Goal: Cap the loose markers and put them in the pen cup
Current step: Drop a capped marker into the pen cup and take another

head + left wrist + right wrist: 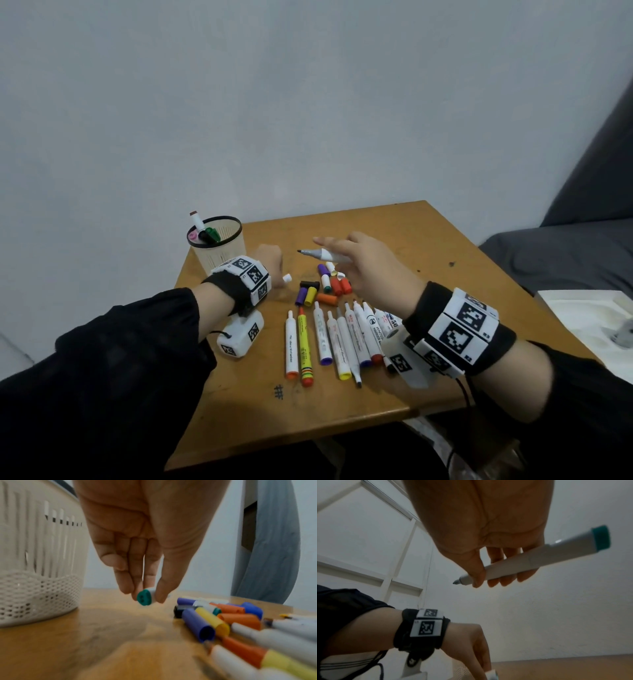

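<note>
Both hands are busy near the pen cup (219,248). Just beside the cup, the left hand (145,545) pinches a small white cap (145,597) with a green end, low over the table (394,246). Farther from the cup, the right hand (488,524) is curled around an open marker (530,559), holding it up in the air with its tip pointing toward the cup. More markers (339,339) and loose caps (322,284) lie farther from the cup. I think the tiny cap could slip and roll away. The bare tip could also miss the cap's hole and leave ink on a finger.
</note>
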`<act>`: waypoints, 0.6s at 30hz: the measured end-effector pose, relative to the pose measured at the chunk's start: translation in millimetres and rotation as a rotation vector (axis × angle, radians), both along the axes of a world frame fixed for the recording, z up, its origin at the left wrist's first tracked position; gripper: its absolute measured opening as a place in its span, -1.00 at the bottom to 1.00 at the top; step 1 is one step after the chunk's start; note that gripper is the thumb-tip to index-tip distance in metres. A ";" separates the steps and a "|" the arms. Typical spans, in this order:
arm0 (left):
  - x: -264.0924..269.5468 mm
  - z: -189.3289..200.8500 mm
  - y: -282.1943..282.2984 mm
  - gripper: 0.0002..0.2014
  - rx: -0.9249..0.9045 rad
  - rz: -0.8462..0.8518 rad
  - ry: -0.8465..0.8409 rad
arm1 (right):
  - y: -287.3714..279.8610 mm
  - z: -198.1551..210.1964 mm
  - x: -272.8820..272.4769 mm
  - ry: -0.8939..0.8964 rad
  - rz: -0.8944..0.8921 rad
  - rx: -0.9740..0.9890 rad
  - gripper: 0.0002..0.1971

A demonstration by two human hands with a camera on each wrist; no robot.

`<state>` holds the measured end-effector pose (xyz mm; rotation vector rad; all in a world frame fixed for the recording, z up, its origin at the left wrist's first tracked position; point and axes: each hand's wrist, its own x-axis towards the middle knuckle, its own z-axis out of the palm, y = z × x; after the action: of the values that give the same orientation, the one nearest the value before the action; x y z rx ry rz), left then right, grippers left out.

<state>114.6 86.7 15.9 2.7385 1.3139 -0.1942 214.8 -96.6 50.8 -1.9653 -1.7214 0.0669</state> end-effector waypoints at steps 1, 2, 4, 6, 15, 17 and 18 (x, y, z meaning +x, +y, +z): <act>-3.4 4.0 -1.6 -0.78 0.006 -0.015 -0.039 | -2.8 1.4 -1.1 0.016 -0.005 0.013 -0.51; -7.8 8.3 -3.8 -0.79 0.009 -0.031 -0.080 | -5.4 2.2 -2.6 0.034 -0.007 0.035 -0.60; -16.5 16.2 -9.5 -0.81 0.009 -0.062 -0.171 | -10.0 3.0 -4.6 0.053 -0.021 0.063 -0.73; -28.8 24.6 -20.5 -0.80 -0.018 -0.102 -0.286 | -14.9 5.2 -8.8 0.033 -0.040 0.054 -0.77; -79.4 56.4 -75.8 -0.76 -0.078 -0.232 -0.541 | -33.7 13.7 -25.1 -0.067 -0.119 0.063 -0.81; -85.5 62.5 -83.8 -0.76 -0.077 -0.251 -0.572 | -36.7 16.4 -28.7 -0.078 -0.115 0.069 -0.80; -87.7 65.1 -87.3 -0.76 -0.076 -0.258 -0.587 | -37.7 17.3 -30.4 -0.086 -0.110 0.073 -0.80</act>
<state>26.9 -0.7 81.1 2.5869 0.7796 0.4943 184.5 -134.3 68.1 -2.0311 -1.6411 -0.1195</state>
